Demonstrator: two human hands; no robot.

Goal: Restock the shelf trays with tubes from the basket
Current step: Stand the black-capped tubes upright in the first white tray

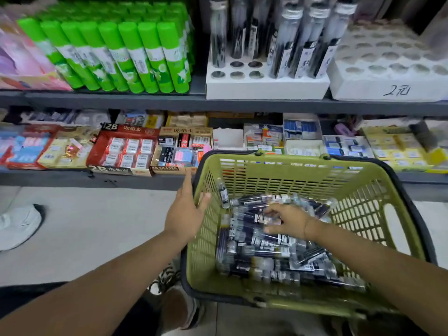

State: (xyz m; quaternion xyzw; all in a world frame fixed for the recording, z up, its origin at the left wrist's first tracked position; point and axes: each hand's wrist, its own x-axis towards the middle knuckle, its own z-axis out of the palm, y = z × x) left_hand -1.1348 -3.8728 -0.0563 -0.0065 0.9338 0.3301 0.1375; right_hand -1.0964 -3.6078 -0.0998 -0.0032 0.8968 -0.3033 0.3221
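Here, a grey shelf (pixel 121 103) carries two white foam trays: the left tray (pixel 266 89) holds upright black-and-clear tubes (pixel 291 40), and the right tray (pixel 388 86) sits just beside it. Below, a green basket (pixel 291 161) holds a loose heap of the same tubes (pixel 266 263). The left hand (pixel 186 209) rests against the basket's left rim, fingers straight and together. The right hand (pixel 288 221) lies on the heap, fingertips down on the tubes. Blur hides whether they pinch one.

floor (pixel 97 226): pale, smooth | shelving (pixel 145 103): grey metal (two tiers visible)
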